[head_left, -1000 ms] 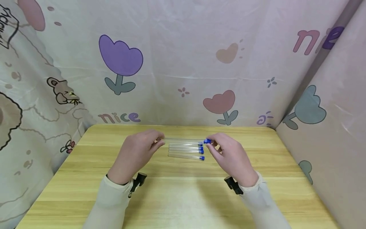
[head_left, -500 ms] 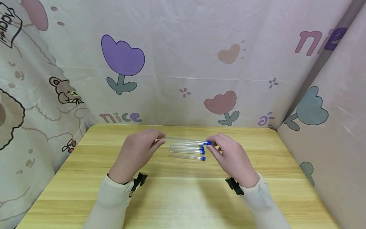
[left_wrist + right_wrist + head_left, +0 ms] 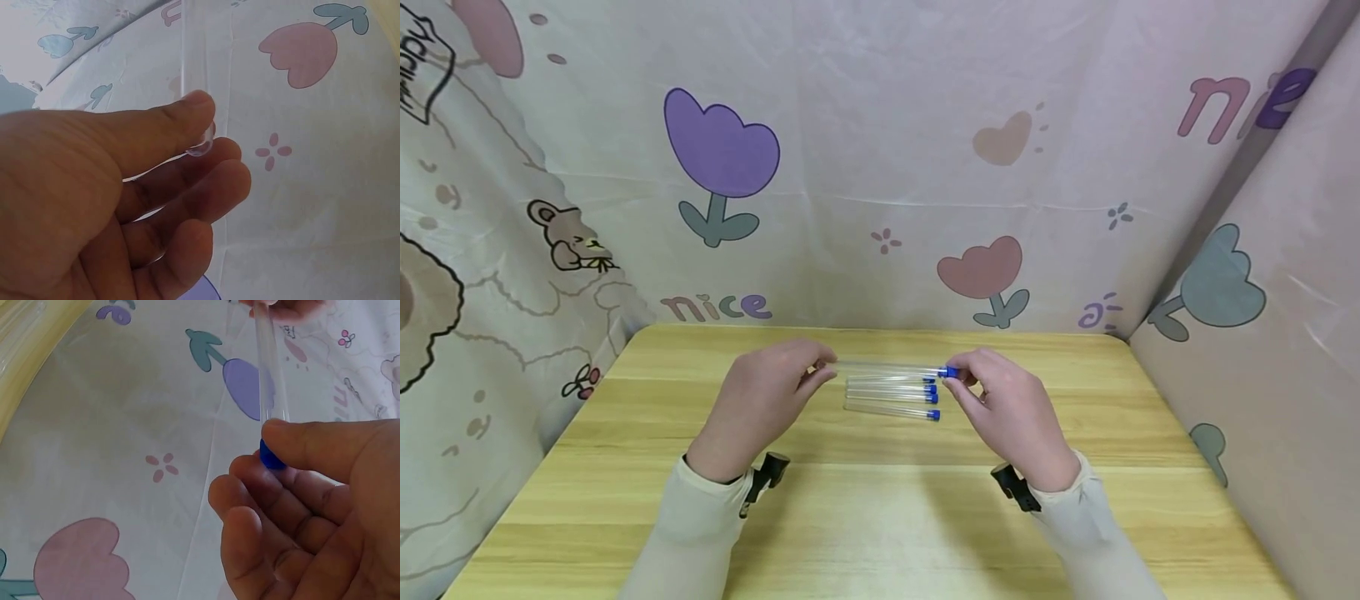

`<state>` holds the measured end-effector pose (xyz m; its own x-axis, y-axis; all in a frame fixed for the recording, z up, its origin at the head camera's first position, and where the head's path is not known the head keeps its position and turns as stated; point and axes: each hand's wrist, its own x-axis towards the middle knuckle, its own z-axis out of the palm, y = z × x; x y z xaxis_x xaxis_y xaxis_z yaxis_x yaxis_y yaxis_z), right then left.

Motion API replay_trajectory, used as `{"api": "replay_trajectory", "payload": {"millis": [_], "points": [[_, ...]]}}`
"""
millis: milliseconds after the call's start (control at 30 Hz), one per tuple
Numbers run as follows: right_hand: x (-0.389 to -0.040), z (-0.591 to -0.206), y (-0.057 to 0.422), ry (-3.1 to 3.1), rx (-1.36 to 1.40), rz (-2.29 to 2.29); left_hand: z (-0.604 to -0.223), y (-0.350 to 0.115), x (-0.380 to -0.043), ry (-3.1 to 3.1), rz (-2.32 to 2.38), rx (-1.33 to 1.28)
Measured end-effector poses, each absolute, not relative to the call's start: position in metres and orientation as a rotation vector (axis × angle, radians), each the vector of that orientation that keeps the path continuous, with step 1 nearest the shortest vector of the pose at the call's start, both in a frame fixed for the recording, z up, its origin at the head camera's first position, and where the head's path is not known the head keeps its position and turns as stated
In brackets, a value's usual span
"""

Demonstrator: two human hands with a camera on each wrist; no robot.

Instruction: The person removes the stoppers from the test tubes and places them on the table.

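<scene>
A clear test tube (image 3: 891, 368) with a blue cap (image 3: 951, 372) is held level between both hands, above the table. My left hand (image 3: 767, 392) pinches its rounded end between thumb and index finger; in the left wrist view that rounded tip (image 3: 200, 147) sticks out just below the thumb. At the other end my right hand (image 3: 1007, 404) pinches the capped end, with the thumb over the cap in the right wrist view. Several more capped test tubes (image 3: 887, 408) lie side by side on the table just in front of the held one, their blue caps toward the right.
The light wood table (image 3: 880, 517) spreads out under both forearms. Behind it hangs a printed curtain (image 3: 835, 275) with flowers, and more curtain closes off the left and right sides. A small black camera is strapped at each wrist.
The test tube's capped end dipped slightly, then rose a little again. Both hands keep their pinch on it, and the tubes on the table have not moved.
</scene>
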<state>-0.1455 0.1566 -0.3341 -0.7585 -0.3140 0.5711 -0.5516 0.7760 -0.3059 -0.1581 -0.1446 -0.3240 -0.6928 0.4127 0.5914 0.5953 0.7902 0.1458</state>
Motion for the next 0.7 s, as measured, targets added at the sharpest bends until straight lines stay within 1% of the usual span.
{"api": "replay_trajectory", "payload": {"millis": [700], "points": [[-0.1423, -0.3304, 0.1630, -2.364, 0.874, 0.639, -0.3265, -0.1454, -0.1606, -2.373, -0.517, -0.794]]}}
